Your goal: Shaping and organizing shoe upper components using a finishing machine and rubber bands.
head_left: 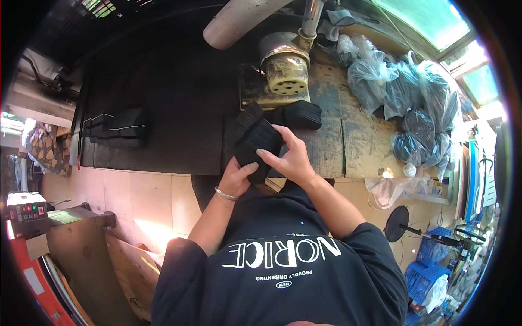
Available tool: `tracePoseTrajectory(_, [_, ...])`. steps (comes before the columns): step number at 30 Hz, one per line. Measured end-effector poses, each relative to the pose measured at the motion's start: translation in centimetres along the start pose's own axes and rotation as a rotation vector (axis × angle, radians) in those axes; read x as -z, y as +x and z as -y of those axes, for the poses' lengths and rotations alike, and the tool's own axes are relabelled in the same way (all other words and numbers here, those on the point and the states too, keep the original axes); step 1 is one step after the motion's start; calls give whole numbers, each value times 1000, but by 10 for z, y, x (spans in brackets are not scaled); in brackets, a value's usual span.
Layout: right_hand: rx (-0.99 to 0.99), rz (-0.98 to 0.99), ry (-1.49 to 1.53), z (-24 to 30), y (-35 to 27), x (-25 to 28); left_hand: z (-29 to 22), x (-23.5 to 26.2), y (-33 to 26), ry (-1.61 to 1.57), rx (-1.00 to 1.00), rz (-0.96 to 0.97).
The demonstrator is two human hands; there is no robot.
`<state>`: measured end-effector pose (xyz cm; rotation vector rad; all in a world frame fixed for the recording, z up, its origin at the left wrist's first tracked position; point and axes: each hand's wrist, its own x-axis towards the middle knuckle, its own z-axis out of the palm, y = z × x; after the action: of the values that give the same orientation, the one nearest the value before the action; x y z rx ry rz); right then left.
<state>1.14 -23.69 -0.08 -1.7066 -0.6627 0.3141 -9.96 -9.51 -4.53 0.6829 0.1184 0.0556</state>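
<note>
Most fingers of the left hand (pixel 236 180) are hidden behind the black stack (pixel 260 140). The upper edge cuts off the pale cylinder (pixel 235 26) and metal pipe (pixel 312 16); markings on the control box (pixel 26 211) are too small to read.

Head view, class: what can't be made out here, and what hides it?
- Left hand: most fingers; head view, hidden behind the stack of thin, ridged black pieces.
- Right hand: lower fingers; head view, hidden behind the same stack.
- Thick off-white cylindrical tube: upper end; head view, cut off by the top edge.
- Crinkled clear plastic bags: exact contents; head view, obscured by folds and shine.
</note>
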Motion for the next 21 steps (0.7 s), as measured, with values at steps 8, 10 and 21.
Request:
tracePoseTrajectory(8, [-325,90,587,-16,23,0,-13,-7,8,-18,-17,-142])
tracePoseTrajectory(10, [-444,75,862,-28,29,-2,-20,-5,14,-62,-26,-166])
tracePoseTrajectory(21, [254,142,-266,-101,-12,-16,-116,3,108,21,-150,-493])
